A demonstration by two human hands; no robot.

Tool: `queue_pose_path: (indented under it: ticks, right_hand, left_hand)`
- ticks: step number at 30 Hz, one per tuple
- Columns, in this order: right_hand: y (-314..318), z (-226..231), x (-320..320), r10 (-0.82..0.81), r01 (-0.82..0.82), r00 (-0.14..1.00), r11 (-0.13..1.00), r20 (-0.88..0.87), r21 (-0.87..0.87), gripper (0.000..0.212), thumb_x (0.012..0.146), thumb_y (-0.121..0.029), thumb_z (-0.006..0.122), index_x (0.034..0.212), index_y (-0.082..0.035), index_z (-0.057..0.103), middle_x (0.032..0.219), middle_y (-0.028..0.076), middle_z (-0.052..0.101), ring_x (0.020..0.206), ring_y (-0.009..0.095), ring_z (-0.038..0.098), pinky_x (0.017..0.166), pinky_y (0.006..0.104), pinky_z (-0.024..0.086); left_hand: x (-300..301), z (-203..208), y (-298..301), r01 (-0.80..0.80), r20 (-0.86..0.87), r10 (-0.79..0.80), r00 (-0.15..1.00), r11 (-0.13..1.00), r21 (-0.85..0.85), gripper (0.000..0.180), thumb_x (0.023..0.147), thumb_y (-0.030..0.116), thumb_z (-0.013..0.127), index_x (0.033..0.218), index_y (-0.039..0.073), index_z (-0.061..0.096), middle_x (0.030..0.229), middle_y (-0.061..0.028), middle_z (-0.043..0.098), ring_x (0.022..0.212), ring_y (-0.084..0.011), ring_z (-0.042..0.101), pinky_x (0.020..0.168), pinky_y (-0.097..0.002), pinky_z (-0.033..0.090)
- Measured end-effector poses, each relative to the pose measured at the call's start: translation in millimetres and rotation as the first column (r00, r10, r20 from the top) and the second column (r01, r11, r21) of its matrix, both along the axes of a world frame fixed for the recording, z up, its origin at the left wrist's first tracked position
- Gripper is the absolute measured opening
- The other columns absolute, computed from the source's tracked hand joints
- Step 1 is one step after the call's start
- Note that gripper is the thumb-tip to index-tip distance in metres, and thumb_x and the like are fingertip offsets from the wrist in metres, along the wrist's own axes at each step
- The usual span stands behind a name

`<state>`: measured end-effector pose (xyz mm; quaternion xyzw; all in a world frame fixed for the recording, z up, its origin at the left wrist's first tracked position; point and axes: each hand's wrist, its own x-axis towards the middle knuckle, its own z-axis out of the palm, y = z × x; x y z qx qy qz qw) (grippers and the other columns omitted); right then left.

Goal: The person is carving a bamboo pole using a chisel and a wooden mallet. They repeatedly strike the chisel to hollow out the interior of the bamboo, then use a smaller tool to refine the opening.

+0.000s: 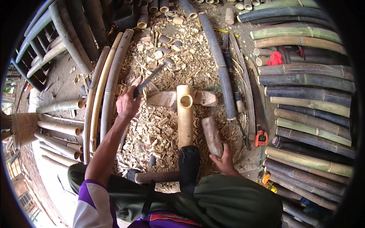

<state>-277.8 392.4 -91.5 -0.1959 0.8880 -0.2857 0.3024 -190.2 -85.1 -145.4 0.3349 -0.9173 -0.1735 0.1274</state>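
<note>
Left grip [127,103] holds a dark blade [151,78]; right grip [226,162] a chunky, rough wood club [212,136]; smooth holed bamboo [185,125] between 'em

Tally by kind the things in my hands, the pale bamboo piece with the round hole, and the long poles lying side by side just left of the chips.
Long dark tool, left hand: 1
Wooden club, right hand: 1
Holed bamboo piece: 1
Long poles: 3
Total: 6

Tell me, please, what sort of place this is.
Probably a bamboo workshop: pale flat wooden chips lie scattered, long green and dark bamboo poles rest at right, and the left hand holds a long dark-bladed knife.
</note>
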Motion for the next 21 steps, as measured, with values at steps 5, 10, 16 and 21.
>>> queue_pose_path:
  ticks: [5, 10, 16, 21]
  right_hand:
    - [-4, -19, -59, -0.020, 0.006, 0.952, 0.999, -0.305, -0.046, 0.048, 0.092, -0.022, 0.067, 0.130, 0.001, 0.049, 0.118, 0.022, 0.057, 0.110, 0.038, 0.058, 0.095, 0.0449, 0.046]
    - [-47, -30, -203, 0.064, -0.015, 0.783, 0.996, -0.618, 0.084, 0.035, 0.091, -0.012, 0.065, 0.124, -0.002, 0.055, 0.117, 0.022, 0.057, 0.112, 0.042, 0.056, 0.095, 0.0481, 0.045]
    - [-65, -64, -274, 0.246, -0.154, 0.861, 0.960, -0.446, 0.233, 0.053, 0.082, -0.014, 0.073, 0.130, -0.003, 0.053, 0.120, 0.024, 0.055, 0.117, 0.043, 0.054, 0.096, 0.0505, 0.046]
    - [-72, -45, -249, 0.066, 0.079, 0.876, 0.958, -0.478, 0.277, 0.061, 0.086, -0.029, 0.069, 0.137, -0.003, 0.047, 0.115, 0.026, 0.057, 0.109, 0.043, 0.059, 0.093, 0.0484, 0.049]
  left_hand:
    - [12, -13, -16, -0.255, 0.217, 0.239, 0.946, 0.966, 0.048, 0.059, 0.081, 0.026, 0.073, 0.135, 0.012, 0.054, 0.126, -0.0194, 0.055, 0.112, -0.0339, 0.056, 0.092, -0.0471, 0.048]
    - [9, -3, 9, -0.355, 0.179, 0.351, 0.919, 0.935, -0.009, 0.072, 0.082, 0.030, 0.073, 0.146, 0.016, 0.043, 0.139, -0.0220, 0.042, 0.127, -0.0380, 0.042, 0.102, -0.0543, 0.038]
    - [2, 5, 90, -0.178, -0.102, 0.188, 0.977, 0.979, 0.103, 0.060, 0.079, 0.014, 0.079, 0.134, 0.014, 0.055, 0.132, -0.0185, 0.047, 0.122, -0.0348, 0.046, 0.102, -0.0559, 0.040]
    - [4, 56, 165, 0.102, -0.217, -0.036, 0.975, 0.949, 0.300, 0.055, 0.079, 0.007, 0.075, 0.131, 0.009, 0.057, 0.124, -0.0182, 0.051, 0.111, -0.0331, 0.052, 0.096, -0.0472, 0.047]
